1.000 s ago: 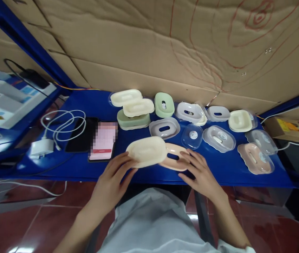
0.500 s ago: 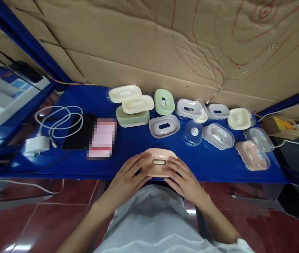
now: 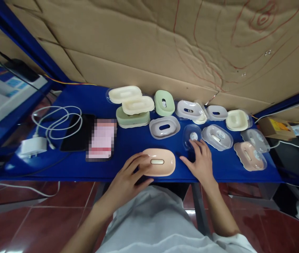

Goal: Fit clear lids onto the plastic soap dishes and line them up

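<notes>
A peach soap dish (image 3: 166,168) with a slotted middle lies near the front edge of the blue table. My left hand (image 3: 132,174) grips its left end, with the fingers over the rim and the thumb by the near side. To the right of the dish, my right hand (image 3: 200,160) is open, its thumb spread away from the fingers. Its fingertips reach over the near edge of a clear plastic lid (image 3: 187,135) with a round label; whether they touch it I cannot tell.
Behind stand a grey slotted tray (image 3: 154,131), a green dish (image 3: 164,95) and cream trays (image 3: 125,94). A clear-lidded grey dish (image 3: 220,142) and another peach dish (image 3: 246,163) lie right. Left are a phone (image 3: 102,137), a white charger (image 3: 34,146) and its cable. Cardboard (image 3: 125,42) walls the back.
My right hand has let go of the peach dish and moved right and forward to the clear lid. My left hand has stayed on the dish.
</notes>
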Tool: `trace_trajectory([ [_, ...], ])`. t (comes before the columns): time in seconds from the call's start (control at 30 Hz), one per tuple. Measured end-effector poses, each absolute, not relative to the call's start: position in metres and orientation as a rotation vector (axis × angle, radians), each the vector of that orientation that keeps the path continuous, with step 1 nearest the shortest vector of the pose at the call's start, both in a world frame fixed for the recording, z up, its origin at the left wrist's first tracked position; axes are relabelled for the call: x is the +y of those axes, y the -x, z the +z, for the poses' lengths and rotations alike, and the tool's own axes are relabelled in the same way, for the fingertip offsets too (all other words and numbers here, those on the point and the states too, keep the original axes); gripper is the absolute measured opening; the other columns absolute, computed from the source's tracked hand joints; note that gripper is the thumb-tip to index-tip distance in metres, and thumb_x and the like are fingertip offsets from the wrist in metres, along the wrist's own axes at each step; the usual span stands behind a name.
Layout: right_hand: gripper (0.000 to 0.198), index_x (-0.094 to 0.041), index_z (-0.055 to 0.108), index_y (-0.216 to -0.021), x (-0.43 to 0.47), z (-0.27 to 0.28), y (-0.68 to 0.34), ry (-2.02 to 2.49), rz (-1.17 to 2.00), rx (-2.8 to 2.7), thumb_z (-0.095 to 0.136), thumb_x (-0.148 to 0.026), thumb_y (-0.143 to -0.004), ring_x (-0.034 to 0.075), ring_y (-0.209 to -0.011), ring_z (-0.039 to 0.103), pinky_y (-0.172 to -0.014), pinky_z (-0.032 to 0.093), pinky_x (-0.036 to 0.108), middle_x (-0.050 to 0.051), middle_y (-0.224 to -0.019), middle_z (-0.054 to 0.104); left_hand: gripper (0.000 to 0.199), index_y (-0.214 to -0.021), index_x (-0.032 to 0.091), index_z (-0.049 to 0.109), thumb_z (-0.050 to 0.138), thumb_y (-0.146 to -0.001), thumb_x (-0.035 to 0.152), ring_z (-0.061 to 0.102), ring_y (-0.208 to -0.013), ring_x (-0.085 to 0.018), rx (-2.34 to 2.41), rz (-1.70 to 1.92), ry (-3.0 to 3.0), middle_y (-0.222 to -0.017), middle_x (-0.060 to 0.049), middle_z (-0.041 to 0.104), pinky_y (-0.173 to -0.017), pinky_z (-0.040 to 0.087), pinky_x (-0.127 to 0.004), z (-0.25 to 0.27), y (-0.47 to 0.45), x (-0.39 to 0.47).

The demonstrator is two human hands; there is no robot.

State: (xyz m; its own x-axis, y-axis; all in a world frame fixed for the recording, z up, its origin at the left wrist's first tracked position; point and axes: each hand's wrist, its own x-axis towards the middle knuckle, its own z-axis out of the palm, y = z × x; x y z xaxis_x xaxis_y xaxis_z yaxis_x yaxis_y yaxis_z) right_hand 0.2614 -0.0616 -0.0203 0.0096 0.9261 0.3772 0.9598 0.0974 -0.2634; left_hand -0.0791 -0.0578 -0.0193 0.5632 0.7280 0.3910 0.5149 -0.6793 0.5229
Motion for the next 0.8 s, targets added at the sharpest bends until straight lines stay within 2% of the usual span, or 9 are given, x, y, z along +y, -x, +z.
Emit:
trace_trajectory([
  [0.1, 0.061, -0.019, 0.065, -0.135, -0.072, -0.022, -0.264, 1.857, -0.158, -1.734, 0.076, -0.064, -0.094, 0.04, -0.131, 0.062, -0.107, 0.056, 0.063, 0.02, -0.129, 0.067, 0.035, -0.138, 0.027, 0.064, 0.069, -0.104, 0.021, 0.049, -0.154, -0.031, 0.987, 0.843, -2.369, -0.157, -0.012, 0.056, -0.124, 0.052, -0.051, -0.015, 0.074, -0.054],
  [0.17, 0.051, -0.021, 0.067, -0.131, -0.081, -0.017, -0.264, 1.798, -0.096, -1.689, 0.076, -0.057, -0.096, 0.037, -0.125, 0.065, -0.104, 0.059, 0.06, 0.017, -0.125, 0.068, 0.042, -0.145, 0.029, 0.058, 0.066, -0.105, 0.019, 0.049, -0.154, -0.029, 0.983, 0.811, -2.298, -0.16, -0.011, 0.052, -0.127, 0.05, -0.05, -0.012, 0.069, -0.049],
  [0.3, 0.05, -0.027, 0.063, -0.142, -0.093, -0.001, -0.252, 1.501, 0.149, -1.869, 0.075, -0.049, -0.098, 0.033, -0.127, 0.066, -0.105, 0.061, 0.055, 0.014, -0.134, 0.066, 0.071, -0.164, 0.034, 0.037, 0.071, -0.103, 0.023, 0.046, -0.158, -0.028, 0.984, 0.701, -2.13, -0.17, -0.011, 0.041, -0.129, 0.047, -0.047, -0.011, 0.059, -0.035],
  [0.43, 0.054, -0.029, 0.061, -0.15, -0.081, 0.008, -0.225, 1.204, 0.15, -2.288, 0.075, -0.045, -0.101, 0.032, -0.141, 0.061, -0.124, 0.048, 0.06, 0.013, -0.145, 0.065, 0.093, -0.172, 0.038, 0.021, 0.078, -0.099, 0.031, 0.041, -0.162, -0.03, 0.947, 0.674, -2.04, -0.174, -0.01, 0.038, -0.133, 0.041, -0.051, -0.017, 0.056, -0.024],
  [0.5, 0.051, -0.025, 0.062, -0.15, -0.07, 0.009, -0.214, 1.127, 0.096, -2.415, 0.071, -0.045, -0.104, 0.031, -0.145, 0.058, -0.129, 0.042, 0.06, 0.014, -0.149, 0.065, 0.094, -0.172, 0.039, 0.019, 0.078, -0.1, 0.034, 0.041, -0.162, -0.031, 0.94, 0.661, -2.018, -0.174, -0.009, 0.039, -0.133, 0.041, -0.052, -0.019, 0.057, -0.023],
  [0.6, 0.046, -0.021, 0.065, -0.145, -0.06, 0.01, -0.208, 1.053, -0.025, -2.498, 0.065, -0.047, -0.107, 0.03, -0.146, 0.057, -0.13, 0.041, 0.059, 0.015, -0.146, 0.068, 0.087, -0.171, 0.039, 0.024, 0.075, -0.101, 0.034, 0.044, -0.16, -0.03, 0.949, 0.654, -1.998, -0.172, -0.009, 0.042, -0.133, 0.041, -0.052, -0.018, 0.06, -0.024],
  [0.8, 0.046, -0.024, 0.069, -0.143, -0.057, 0.01, -0.211, 0.978, -0.135, -2.604, 0.066, -0.051, -0.106, 0.029, -0.143, 0.059, -0.129, 0.042, 0.057, 0.011, -0.14, 0.073, 0.084, -0.167, 0.039, 0.035, 0.082, -0.097, 0.033, 0.049, -0.155, -0.029, 0.944, 0.632, -1.956, -0.166, -0.008, 0.046, -0.132, 0.043, -0.051, -0.019, 0.061, -0.022],
])
